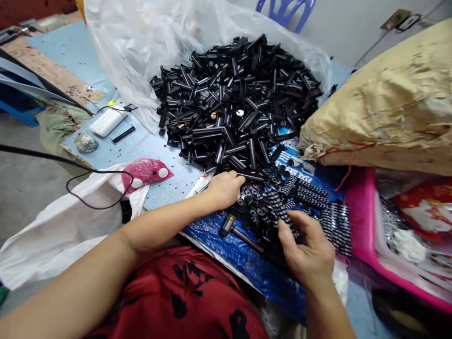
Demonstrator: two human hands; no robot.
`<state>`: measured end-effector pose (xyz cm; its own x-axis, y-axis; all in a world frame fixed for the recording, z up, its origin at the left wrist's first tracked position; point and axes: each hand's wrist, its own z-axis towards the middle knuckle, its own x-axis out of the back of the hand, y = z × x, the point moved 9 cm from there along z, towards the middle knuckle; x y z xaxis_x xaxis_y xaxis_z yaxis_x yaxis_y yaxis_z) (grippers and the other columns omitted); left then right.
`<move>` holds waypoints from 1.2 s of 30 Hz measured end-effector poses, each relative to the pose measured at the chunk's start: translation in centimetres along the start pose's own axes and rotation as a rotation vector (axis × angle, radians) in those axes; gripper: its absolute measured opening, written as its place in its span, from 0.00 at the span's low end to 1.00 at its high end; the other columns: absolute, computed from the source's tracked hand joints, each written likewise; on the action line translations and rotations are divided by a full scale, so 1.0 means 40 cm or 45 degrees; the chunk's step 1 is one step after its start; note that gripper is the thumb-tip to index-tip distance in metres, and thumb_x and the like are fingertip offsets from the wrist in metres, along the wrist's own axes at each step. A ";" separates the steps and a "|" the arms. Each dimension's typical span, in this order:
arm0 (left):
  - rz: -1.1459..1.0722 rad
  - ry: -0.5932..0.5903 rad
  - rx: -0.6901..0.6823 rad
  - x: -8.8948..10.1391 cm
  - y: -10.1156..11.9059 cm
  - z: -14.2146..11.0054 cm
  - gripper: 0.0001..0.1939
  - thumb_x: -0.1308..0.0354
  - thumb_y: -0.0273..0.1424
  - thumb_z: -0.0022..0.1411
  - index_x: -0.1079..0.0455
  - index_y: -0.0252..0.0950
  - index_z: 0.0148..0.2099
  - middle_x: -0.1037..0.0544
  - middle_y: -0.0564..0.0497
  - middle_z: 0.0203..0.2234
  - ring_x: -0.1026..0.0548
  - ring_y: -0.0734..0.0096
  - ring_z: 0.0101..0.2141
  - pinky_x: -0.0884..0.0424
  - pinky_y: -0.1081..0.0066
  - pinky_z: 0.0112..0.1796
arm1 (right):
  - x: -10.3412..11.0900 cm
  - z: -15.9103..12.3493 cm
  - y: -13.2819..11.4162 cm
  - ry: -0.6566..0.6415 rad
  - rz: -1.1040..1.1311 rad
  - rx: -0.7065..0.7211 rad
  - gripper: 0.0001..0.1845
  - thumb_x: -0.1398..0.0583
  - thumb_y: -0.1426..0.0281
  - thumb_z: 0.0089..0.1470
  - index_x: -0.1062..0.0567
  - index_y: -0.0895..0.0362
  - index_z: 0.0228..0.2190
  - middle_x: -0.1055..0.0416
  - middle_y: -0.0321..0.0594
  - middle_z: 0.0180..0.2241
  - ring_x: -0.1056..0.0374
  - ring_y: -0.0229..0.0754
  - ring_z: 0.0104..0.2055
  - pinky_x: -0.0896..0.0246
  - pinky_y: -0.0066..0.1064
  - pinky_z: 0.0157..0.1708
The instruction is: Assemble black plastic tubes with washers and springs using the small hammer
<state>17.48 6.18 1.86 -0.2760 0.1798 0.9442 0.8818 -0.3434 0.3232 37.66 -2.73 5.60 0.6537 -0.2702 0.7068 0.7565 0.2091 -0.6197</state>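
Tubes of glossy black material lie in a broad, tangled heap on the light-blue, speckled tabletop, with a crumpled translucent plastic sheet spread behind and to the left of them. At the near edge of this heap is the left hand, its fingers curled inward beside one tube that points away to the right; whether they grip it, I cannot tell. Just right of and below that hand, small black rings with pale highlights lie loose in a cluster.

The right hand is at the near side of the long black stacks flecked with white. Its thumb and forefinger are partly parted, close to the end of one stack; I cannot tell whether they have hold of it.

Between the hands, a small hammer with a yellowish and metallic head lies slantwise on the shiny blue plastic sheet. To the right stand a bright pink plastic bin and, above it, a bulging tan sack. On the left lie a pink wrapped bundle with white discs and, farther back, a white rectangular box.
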 end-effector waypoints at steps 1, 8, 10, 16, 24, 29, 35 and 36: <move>-0.017 0.044 -0.012 0.017 -0.003 -0.005 0.12 0.52 0.28 0.70 0.27 0.35 0.44 0.25 0.43 0.39 0.24 0.59 0.40 0.28 0.62 0.40 | 0.002 -0.031 0.039 0.082 0.226 -0.257 0.26 0.35 0.56 0.53 0.24 0.60 0.47 0.27 0.40 0.42 0.31 0.28 0.39 0.35 0.21 0.42; -0.750 0.411 0.006 0.141 -0.062 -0.106 0.04 0.53 0.29 0.68 0.38 0.37 0.41 0.26 0.47 0.37 0.26 0.70 0.34 0.28 0.66 0.39 | -0.118 -0.116 0.073 0.152 1.136 -0.923 0.40 0.41 0.36 0.47 0.32 0.61 0.40 0.30 0.39 0.36 0.34 0.28 0.33 0.36 0.23 0.34; -1.239 0.167 0.190 0.082 -0.087 -0.156 0.07 0.51 0.33 0.67 0.41 0.38 0.46 0.25 0.51 0.33 0.29 0.75 0.24 0.32 0.70 0.28 | -0.144 -0.114 0.037 0.051 1.274 -0.956 0.39 0.47 0.35 0.53 0.34 0.60 0.42 0.30 0.40 0.36 0.32 0.29 0.35 0.34 0.25 0.36; -2.014 -0.209 0.676 -0.084 -0.084 -0.353 0.18 0.40 0.34 0.51 0.40 0.38 0.43 0.25 0.56 0.25 0.34 0.79 0.18 0.41 0.76 0.21 | -0.218 -0.175 -0.051 -0.193 1.702 -1.153 0.35 0.44 0.39 0.54 0.38 0.56 0.47 0.45 0.28 0.23 0.50 0.23 0.19 0.52 0.21 0.20; -1.710 -0.135 0.341 -0.079 0.027 -0.328 0.20 0.36 0.47 0.60 0.30 0.34 0.35 0.27 0.53 0.25 0.33 0.78 0.23 0.37 0.74 0.27 | -0.249 -0.204 -0.082 -0.038 1.679 -1.184 0.35 0.42 0.41 0.52 0.36 0.56 0.47 0.38 0.31 0.26 0.40 0.25 0.25 0.41 0.21 0.26; -1.618 -0.126 0.018 -0.043 0.119 -0.281 0.16 0.31 0.40 0.57 0.24 0.34 0.42 0.26 0.51 0.32 0.31 0.72 0.34 0.34 0.73 0.37 | -0.231 -0.190 -0.100 0.007 1.472 -1.038 0.37 0.46 0.42 0.56 0.32 0.60 0.51 0.31 0.47 0.53 0.29 0.35 0.50 0.28 0.29 0.51; -1.741 -0.311 0.102 -0.039 0.079 -0.304 0.17 0.34 0.41 0.61 0.28 0.31 0.39 0.31 0.53 0.28 0.35 0.76 0.29 0.38 0.75 0.31 | -0.120 -0.179 -0.193 -0.032 0.413 0.219 0.69 0.29 0.49 0.41 0.57 0.50 0.73 0.61 0.51 0.71 0.57 0.49 0.76 0.38 0.41 0.69; -1.752 -0.333 0.096 -0.037 0.074 -0.311 0.17 0.34 0.41 0.61 0.28 0.31 0.39 0.31 0.54 0.28 0.35 0.77 0.29 0.38 0.75 0.31 | -0.114 -0.187 -0.212 -0.019 0.266 0.380 0.69 0.28 0.52 0.40 0.58 0.50 0.73 0.61 0.51 0.71 0.57 0.48 0.76 0.40 0.41 0.70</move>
<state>15.76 -6.58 2.21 -0.8536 0.4944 -0.1640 -0.0130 0.2945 0.9556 28.11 -10.31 5.06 0.7933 -0.1798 0.5817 0.5776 0.5242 -0.6257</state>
